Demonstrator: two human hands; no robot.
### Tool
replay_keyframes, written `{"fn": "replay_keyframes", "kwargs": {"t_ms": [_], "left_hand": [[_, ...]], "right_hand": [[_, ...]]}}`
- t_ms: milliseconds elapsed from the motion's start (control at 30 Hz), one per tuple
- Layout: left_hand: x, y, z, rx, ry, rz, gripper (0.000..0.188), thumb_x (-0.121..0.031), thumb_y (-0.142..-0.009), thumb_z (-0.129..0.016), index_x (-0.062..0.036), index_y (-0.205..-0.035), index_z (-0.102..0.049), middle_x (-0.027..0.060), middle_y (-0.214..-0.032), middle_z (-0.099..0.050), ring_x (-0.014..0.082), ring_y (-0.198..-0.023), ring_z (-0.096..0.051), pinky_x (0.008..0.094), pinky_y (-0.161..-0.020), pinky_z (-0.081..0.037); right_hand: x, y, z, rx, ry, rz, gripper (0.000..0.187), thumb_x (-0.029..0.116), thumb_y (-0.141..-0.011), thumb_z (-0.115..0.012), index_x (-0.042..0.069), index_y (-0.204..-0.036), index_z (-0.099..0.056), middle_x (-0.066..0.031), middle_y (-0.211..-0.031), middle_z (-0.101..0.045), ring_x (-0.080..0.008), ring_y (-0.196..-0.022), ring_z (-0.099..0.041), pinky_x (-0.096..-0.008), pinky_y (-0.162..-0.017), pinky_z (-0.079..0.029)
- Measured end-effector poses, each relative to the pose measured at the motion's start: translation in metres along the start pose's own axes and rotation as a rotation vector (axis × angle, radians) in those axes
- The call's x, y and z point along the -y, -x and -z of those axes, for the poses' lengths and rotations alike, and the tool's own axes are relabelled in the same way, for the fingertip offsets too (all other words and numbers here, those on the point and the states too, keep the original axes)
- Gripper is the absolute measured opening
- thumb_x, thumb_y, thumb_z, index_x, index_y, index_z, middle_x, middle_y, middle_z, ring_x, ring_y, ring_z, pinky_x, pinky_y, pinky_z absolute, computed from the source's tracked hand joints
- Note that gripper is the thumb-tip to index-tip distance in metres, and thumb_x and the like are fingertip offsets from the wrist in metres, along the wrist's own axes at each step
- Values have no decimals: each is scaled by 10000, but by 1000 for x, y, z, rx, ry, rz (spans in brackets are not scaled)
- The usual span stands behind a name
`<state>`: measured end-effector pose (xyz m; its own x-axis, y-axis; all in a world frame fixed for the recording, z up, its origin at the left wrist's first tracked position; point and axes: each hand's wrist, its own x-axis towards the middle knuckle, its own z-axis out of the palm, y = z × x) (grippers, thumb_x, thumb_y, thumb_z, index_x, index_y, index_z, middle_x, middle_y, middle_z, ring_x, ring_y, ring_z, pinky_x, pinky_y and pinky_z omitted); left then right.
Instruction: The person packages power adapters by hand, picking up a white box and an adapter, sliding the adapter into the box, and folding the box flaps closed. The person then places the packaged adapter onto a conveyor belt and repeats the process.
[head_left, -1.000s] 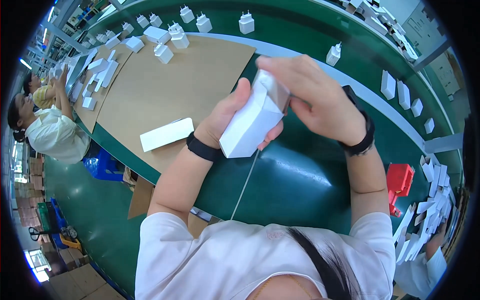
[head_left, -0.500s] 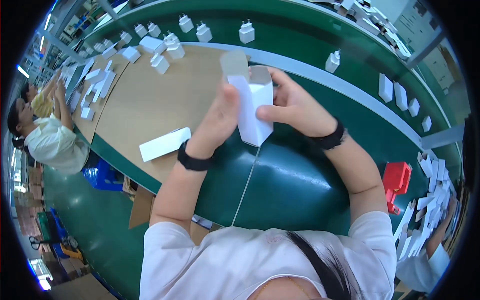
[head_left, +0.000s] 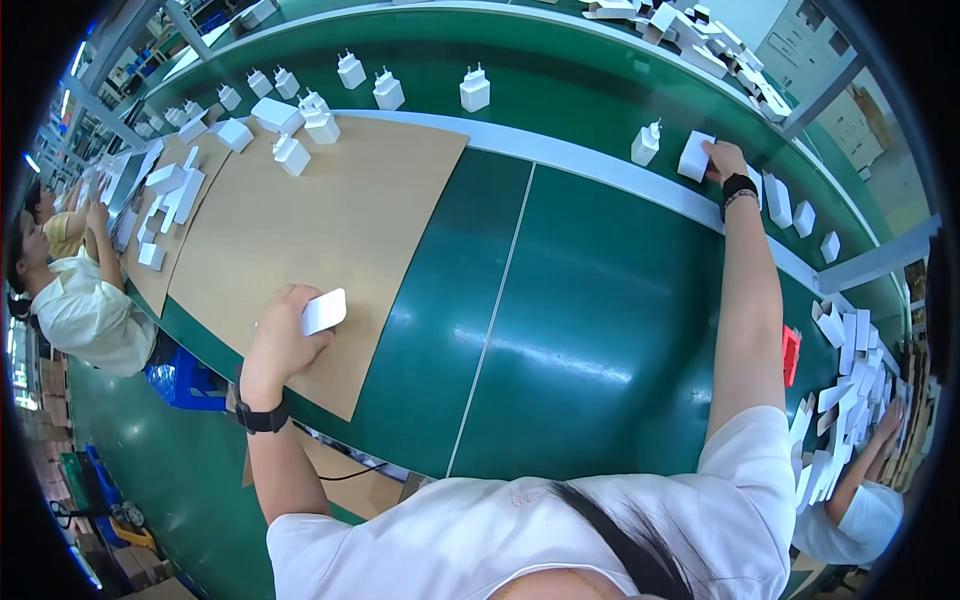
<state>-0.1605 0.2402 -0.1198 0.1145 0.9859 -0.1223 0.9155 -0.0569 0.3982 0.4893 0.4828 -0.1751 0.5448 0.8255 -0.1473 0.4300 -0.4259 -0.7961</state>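
On the brown cardboard sheet (head_left: 330, 200), my left hand (head_left: 283, 340) is closed around a small white box (head_left: 324, 313), whose flat end shows past my fingers. My right arm reaches far out to the right. There my right hand (head_left: 728, 163) grips another white box (head_left: 695, 156) by its right side, over the green strip behind the table. Just right of that hand stand several white boxes (head_left: 778, 199). A white plug charger (head_left: 646, 144) stands to its left.
More white plug chargers (head_left: 475, 90) stand along the green strip (head_left: 560, 80). Loose white cartons (head_left: 850, 370) pile up at the right, by a red object (head_left: 791, 355). Co-workers (head_left: 90, 300) sit at the left. A grey post (head_left: 880, 255) rises at the right.
My hands have parted from the open white box they held together. The left moved down-left onto the box lying on the cardboard; the right stretched out to the far right with a white box.
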Motion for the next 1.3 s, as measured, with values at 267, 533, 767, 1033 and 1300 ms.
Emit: {"fn": "replay_keyframes", "kwargs": {"t_ms": [267, 533, 767, 1033, 1300], "left_hand": [[-77, -29, 1, -406, 847, -133, 738, -183, -641, -781, -40, -1219, -345, 74, -1012, -526, 219, -886, -551, 374, -741, -477], [-154, -71, -44, -251, 807, -172, 754, -195, -610, -753, 1, -1225, -363, 156, -1089, -523, 273, -940, -570, 357, -821, -462], [-134, -67, -67, -184, 971, -409, 737, -137, -634, -691, -33, -1223, -260, 161, -1062, -483, 285, -945, -555, 374, -820, -460], [-126, -69, -44, 508, 1672, -331, 708, -174, -669, -707, -35, -1260, -342, 200, -1183, -514, 248, -971, -587, 363, -829, -498], [-107, -73, -38, 677, 1508, -477, 931, -576, -647, -727, -7, -1299, -384, 158, -1083, -579, 198, -916, -605, 317, -820, -496]], "right_hand": [[83, 106, -59, 159, 762, 554, 738, 479, -588, -746, -56, -1075, -597, -233, -1102, -594, -347, -1031, -570, -360, -896, -440], [106, 168, -77, 358, -275, 608, 488, 88, -753, -674, 69, -1144, -382, -157, -1006, -618, -188, -796, -612, -298, -704, -502], [160, 299, -74, 635, -126, 1000, 444, 43, -673, -750, 71, -997, -448, -92, -1060, -611, -121, -875, -584, -257, -777, -482], [162, 310, -66, 750, -202, 1020, 419, 5, -665, -754, 44, -1033, -559, -45, -1010, -573, -127, -921, -560, -247, -800, -459], [162, 304, -64, 870, -198, 1183, 404, 28, -654, -760, 36, -1029, -608, -75, -984, -604, -184, -895, -586, -283, -771, -479]]}}
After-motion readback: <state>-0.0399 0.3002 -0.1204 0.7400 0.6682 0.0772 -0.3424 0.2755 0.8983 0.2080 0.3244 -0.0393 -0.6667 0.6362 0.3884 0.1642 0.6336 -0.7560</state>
